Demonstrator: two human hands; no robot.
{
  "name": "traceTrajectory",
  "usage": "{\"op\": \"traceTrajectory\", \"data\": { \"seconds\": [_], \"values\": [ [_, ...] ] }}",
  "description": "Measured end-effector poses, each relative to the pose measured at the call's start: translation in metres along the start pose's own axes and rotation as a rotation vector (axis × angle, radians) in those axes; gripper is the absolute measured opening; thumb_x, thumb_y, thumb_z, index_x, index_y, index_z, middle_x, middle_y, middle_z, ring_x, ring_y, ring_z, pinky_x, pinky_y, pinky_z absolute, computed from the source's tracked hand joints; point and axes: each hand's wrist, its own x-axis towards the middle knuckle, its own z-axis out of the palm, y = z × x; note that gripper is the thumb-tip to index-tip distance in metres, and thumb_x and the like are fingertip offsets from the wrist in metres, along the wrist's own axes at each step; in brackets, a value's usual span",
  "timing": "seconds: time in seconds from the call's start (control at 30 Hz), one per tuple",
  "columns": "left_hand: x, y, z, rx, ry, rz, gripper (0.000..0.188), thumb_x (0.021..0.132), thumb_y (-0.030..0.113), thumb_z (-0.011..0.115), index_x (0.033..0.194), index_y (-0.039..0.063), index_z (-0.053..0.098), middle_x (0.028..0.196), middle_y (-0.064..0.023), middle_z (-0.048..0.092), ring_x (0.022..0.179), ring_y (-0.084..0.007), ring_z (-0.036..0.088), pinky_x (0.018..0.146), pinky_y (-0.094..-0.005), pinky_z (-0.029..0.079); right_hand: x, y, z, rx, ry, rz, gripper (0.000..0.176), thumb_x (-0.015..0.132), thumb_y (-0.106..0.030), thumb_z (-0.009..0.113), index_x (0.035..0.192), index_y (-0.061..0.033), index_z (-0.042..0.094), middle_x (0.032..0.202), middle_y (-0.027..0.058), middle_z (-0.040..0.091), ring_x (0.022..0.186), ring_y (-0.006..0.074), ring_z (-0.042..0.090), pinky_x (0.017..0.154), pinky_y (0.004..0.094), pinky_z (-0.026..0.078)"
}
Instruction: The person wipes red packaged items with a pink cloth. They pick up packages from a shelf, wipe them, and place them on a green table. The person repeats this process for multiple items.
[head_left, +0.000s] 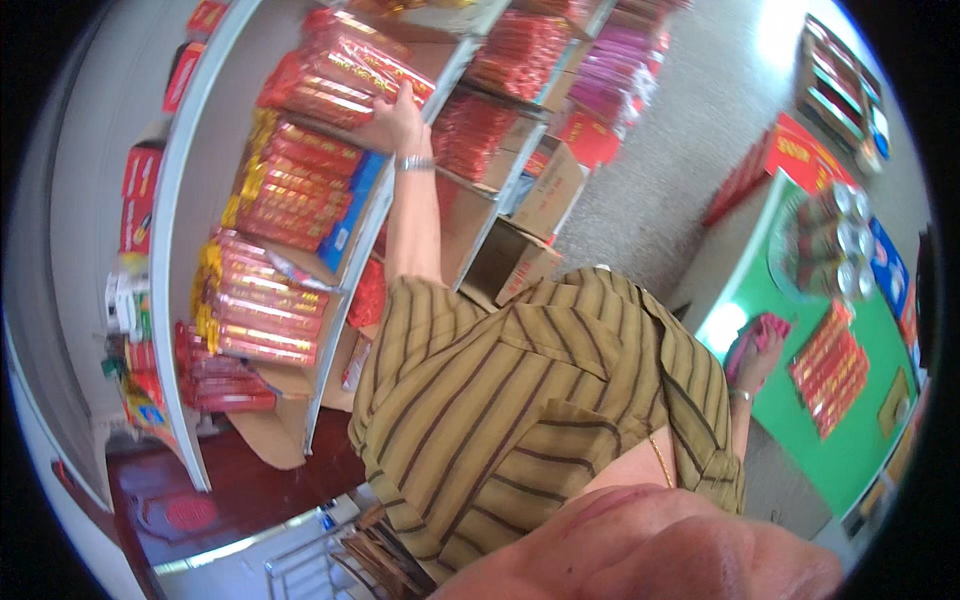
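My left hand (397, 112), with a metal watch on the wrist, reaches to the upper compartment of a shelving unit. Its fingers touch the right end of a stack of red film-wrapped packs (337, 82) with gold lettering. Whether they close on a pack cannot be told. Off to the right, my right hand (761, 360) is on a pink cloth (742, 349), gripping it against the green counter top (810, 465). A red pack of stick-shaped pieces (832, 367) lies flat just beside that hand.
More red packs (292, 184) with yellow ends fill compartments below. Open cardboard boxes (510, 259) stand by the shelf foot. Shrink-wrapped cans (836, 240) sit on the counter, near red boxes (802, 157) on the floor. A dark red wooden surface (247, 487) lies lower left.
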Motion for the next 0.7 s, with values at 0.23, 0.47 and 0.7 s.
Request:
{"op": "traceTrajectory", "data": {
  "seconds": [0.23, 0.47, 0.7],
  "values": [
    [-0.214, -0.011, 0.056, -0.569, -1.422, -0.044, 0.03, 0.085, 0.002, 0.064, 0.114, -0.001, 0.055, 0.107, -0.0087, 0.064, 0.092, -0.0147, 0.062, 0.082, -0.0298, 0.052, 0.017, 0.005, 0.011, 0.345, -0.022, 0.072, 0.032, 0.079, -0.005, 0.059, 0.111, -0.0044, 0.063, 0.108, 0.0173, 0.063, 0.103, 0.0349, 0.058, 0.091, 0.039, 0.046],
    [-0.436, -0.029, 0.148, -0.017, -2.204, 0.157, 0.033, 0.083, 0.015, 0.069, 0.108, -0.003, 0.059, 0.096, -0.0059, 0.064, 0.086, -0.0123, 0.059, 0.074, -0.0279, 0.047, 0.002, 0.028, -0.04, 0.56, 0.167, 0.22, 0.027, 0.076, 0.003, 0.059, 0.103, 0.0001, 0.064, 0.096, 0.0131, 0.063, 0.093, 0.0246, 0.062, 0.083, 0.0317, 0.048],
    [-0.513, -0.012, 0.193, 0.371, -2.095, 0.891, 0.036, 0.074, 0.026, 0.071, 0.093, -0.004, 0.066, 0.094, -0.0225, 0.065, 0.09, -0.032, 0.064, 0.079, -0.0373, 0.049, 0.008, 0.022, -0.073, 0.39, 0.134, 0.071, 0.03, 0.073, 0.001, 0.061, 0.102, -0.0011, 0.065, 0.096, 0.0137, 0.062, 0.094, 0.0291, 0.061, 0.085, 0.0349, 0.048]
  ]
}}
